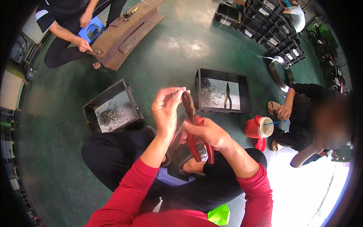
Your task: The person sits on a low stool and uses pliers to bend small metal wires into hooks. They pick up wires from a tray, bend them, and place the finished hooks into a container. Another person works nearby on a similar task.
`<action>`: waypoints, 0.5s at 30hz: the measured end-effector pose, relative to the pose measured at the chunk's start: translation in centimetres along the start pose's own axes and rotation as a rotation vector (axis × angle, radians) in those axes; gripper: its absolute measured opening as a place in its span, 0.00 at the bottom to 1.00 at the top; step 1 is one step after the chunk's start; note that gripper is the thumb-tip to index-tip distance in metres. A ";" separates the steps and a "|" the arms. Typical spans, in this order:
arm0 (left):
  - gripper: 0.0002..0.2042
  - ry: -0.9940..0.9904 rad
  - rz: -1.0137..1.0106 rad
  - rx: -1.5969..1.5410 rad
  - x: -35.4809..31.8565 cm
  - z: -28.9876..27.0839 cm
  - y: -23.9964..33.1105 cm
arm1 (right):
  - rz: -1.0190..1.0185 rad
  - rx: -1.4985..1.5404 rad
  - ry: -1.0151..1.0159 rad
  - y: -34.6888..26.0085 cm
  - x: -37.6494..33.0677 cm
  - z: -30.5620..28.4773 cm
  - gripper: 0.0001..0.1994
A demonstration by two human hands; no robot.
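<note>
Between the thumb and fingers of my left hand (pixel 165 108) is a small bent piece of wire (pixel 174 93), pinched at the tip of the pliers. The red-handled pliers (pixel 195 145) stand upright in front of me, gripped by my right hand (pixel 211 134) around the handles. Their dark jaws reach up to my left fingertips; whether they bite on the wire cannot be made out. Beyond my knees sit two black crates: the left crate (pixel 135 99) has a heap of small wire pieces (pixel 110 115), and the right crate (pixel 223 110) has scattered wire pieces and another pair of pliers (pixel 228 97).
A red and white jug (pixel 252 128) stands at right, near a seated person (pixel 302 113). At upper left another person (pixel 68 34) works at a rusty metal bench (pixel 126 38). Stacked black crates (pixel 270 28) and a wire coil (pixel 281 72) lie farther back.
</note>
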State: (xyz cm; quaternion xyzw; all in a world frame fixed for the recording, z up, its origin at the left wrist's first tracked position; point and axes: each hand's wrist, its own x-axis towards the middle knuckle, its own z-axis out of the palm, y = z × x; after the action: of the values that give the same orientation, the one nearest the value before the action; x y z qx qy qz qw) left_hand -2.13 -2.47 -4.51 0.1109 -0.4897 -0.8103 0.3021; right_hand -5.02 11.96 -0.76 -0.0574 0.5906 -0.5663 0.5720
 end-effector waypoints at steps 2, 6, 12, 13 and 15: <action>0.02 0.029 -0.059 0.053 -0.4 0.0 -0.1 | -0.011 0.000 0.009 0.3 0.0 -0.2 0.19; 0.06 -0.089 0.043 0.046 -0.8 -0.6 -3.0 | -0.041 -0.022 0.111 1.0 -0.3 -1.4 0.17; 0.21 -0.120 -0.108 0.876 -2.7 -8.0 -15.8 | -0.156 0.163 0.352 1.1 -1.4 -5.7 0.15; 0.25 -0.159 -0.215 1.121 -4.4 -9.6 -18.0 | -0.142 0.162 0.386 1.3 -1.7 -6.2 0.15; 0.33 -0.268 -0.310 1.462 -9.1 -11.8 -21.3 | -0.160 0.154 0.433 1.5 -2.0 -7.6 0.15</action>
State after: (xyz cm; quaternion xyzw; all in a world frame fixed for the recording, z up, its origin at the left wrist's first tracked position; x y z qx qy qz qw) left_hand 2.65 1.59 -29.74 0.2511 -0.9135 -0.3190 -0.0279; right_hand -9.05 18.51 -2.86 0.0627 0.6481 -0.6523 0.3880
